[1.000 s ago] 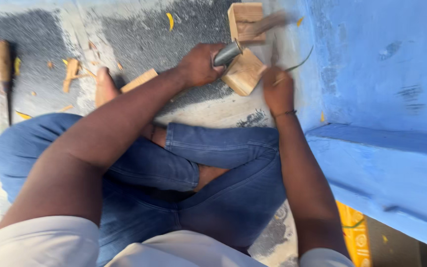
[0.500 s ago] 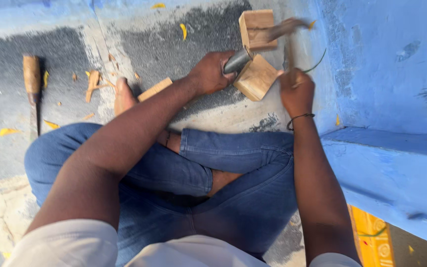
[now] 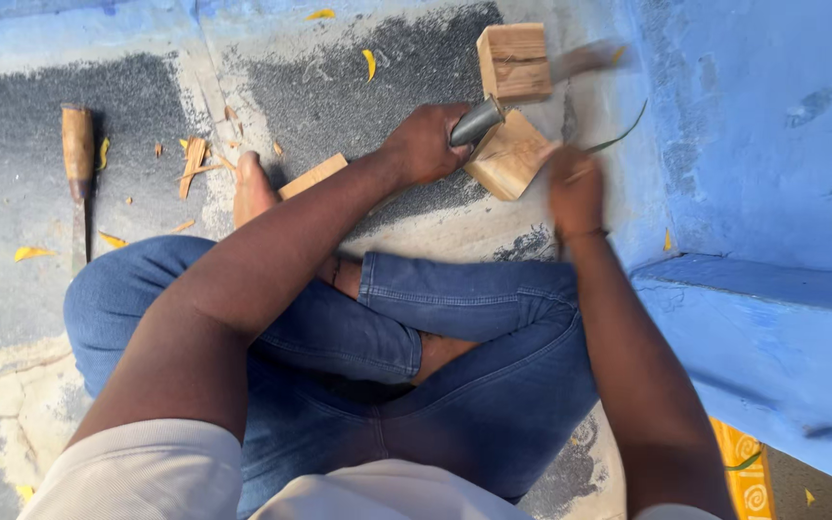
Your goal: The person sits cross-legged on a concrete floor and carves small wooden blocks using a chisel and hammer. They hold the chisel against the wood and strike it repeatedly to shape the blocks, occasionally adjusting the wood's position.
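head view looks down over my crossed legs in blue jeans (image 3: 455,385) on the grey floor (image 3: 339,87). my left hand (image 3: 426,144) has its fingers closed round a grey chisel (image 3: 477,122), its tip set against the wood block (image 3: 509,154) lying just in front of my shin. my right hand (image 3: 575,188) is blurred; its fingers look wrapped on a mallet handle, the blurred mallet (image 3: 585,60) beside a second wood block (image 3: 514,63), though i cannot tell the grip for sure. a spare chisel with a wooden handle (image 3: 77,164) lies well apart on my left, among wood chips (image 3: 193,159).

risk, as i judge it: the block sits loose, so a skewed blow could kick it away or glance the edge toward my left knuckles or bare foot (image 3: 250,188). no packages or labels; only an orange patterned strip (image 3: 748,472) under the blue ledge (image 3: 753,289) at lower right.
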